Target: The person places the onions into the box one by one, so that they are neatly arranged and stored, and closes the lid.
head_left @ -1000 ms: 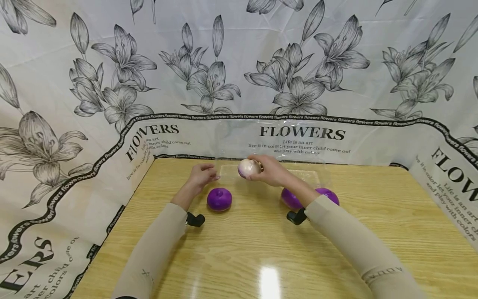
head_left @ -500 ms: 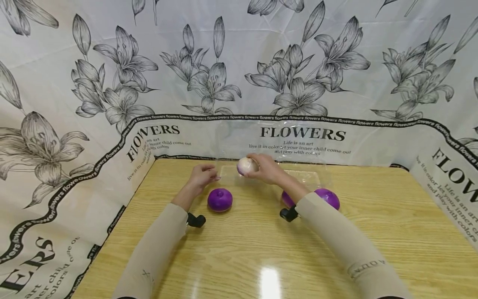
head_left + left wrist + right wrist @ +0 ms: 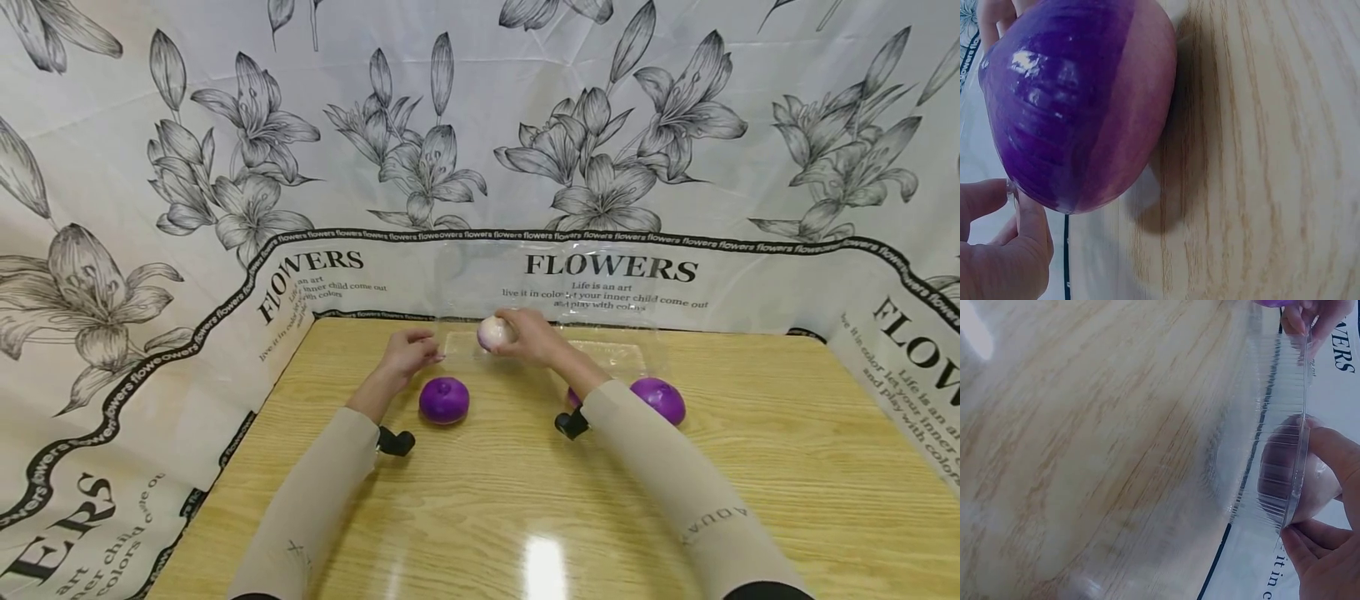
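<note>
My right hand (image 3: pixel 531 337) grips a whitish and purple onion (image 3: pixel 492 335) over a clear plastic container (image 3: pixel 618 354) at the back of the table. Through the ribbed container wall (image 3: pixel 1282 394) in the right wrist view, part of that onion (image 3: pixel 1279 465) shows, with thumb and fingers around it. At the container's left end my left hand (image 3: pixel 407 354) pinches the clear rim between thumb and finger. Just in front of this hand sits a glossy purple onion (image 3: pixel 444 402), whose pink underside shows in the left wrist view.
Beyond my right forearm lies another purple onion (image 3: pixel 660 402); one more onion (image 3: pixel 574 398) is mostly hidden by the sleeve. A flower-printed cloth (image 3: pixel 405 283) hangs behind and beside the wooden table (image 3: pixel 465 500).
My right forearm has swung to the left, baring more of the rightmost onion. The right hand keeps its grip on its onion with slight movement, and the left hand stays at the rim.
</note>
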A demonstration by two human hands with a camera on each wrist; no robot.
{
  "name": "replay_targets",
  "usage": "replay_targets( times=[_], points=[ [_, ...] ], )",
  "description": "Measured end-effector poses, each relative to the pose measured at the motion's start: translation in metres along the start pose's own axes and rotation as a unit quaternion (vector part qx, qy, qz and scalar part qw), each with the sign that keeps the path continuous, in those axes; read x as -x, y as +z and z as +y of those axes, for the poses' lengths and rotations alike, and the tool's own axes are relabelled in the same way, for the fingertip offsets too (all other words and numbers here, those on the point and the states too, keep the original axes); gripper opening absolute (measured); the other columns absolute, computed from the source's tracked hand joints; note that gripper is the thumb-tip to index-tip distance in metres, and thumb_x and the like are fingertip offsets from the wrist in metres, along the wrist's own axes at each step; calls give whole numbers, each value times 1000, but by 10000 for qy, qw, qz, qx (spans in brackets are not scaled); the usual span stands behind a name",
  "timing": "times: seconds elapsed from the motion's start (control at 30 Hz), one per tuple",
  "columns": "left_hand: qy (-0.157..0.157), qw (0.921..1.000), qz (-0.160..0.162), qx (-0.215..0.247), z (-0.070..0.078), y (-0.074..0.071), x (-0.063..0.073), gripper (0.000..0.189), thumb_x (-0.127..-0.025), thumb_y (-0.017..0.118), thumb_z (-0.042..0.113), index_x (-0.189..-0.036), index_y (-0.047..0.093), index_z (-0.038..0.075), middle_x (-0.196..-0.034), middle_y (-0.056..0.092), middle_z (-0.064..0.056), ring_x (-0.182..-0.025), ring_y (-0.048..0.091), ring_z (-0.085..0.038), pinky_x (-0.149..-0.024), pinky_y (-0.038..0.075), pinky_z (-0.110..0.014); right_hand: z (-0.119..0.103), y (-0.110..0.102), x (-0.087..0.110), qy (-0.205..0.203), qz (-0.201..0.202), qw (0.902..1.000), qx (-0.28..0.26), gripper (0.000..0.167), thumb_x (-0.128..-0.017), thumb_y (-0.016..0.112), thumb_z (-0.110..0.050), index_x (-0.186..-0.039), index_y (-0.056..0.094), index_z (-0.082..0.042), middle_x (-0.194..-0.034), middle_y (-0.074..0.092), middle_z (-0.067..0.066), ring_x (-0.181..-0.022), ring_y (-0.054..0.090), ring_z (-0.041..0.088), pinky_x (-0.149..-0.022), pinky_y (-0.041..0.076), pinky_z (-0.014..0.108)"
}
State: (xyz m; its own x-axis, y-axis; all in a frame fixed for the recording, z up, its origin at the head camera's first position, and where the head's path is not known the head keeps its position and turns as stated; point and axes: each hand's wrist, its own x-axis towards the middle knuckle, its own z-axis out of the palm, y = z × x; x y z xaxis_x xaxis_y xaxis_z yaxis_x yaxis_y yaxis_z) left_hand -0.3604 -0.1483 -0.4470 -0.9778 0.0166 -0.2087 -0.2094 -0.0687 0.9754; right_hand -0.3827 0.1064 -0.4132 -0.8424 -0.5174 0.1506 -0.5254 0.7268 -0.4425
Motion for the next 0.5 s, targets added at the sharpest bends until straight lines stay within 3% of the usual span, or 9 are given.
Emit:
replay_targets(
  times=[0.23,0.5],
  points=[
    [-24,10000,27,-57,1,1,0,46,-101,55,-6,-146,46,-10,-125,53,-25,-89,65,-21,-85,64,-23,5,0,-6,-107,-81,9997,221,70,-85,83,-22,-141,53,6,-135,61,26,-121,58,41,-109,49,54],
    [-1,10000,42,-21,0,1,0,46,-101,55,-7,-145,46,-12,-121,55,-24,-97,65,-27,-88,64,-25,6,3,-9,-139,-222,9993,253,50,-85,83,-17,-126,65,6,-114,70,20,-101,63,33,-89,58,43]
  ],
)
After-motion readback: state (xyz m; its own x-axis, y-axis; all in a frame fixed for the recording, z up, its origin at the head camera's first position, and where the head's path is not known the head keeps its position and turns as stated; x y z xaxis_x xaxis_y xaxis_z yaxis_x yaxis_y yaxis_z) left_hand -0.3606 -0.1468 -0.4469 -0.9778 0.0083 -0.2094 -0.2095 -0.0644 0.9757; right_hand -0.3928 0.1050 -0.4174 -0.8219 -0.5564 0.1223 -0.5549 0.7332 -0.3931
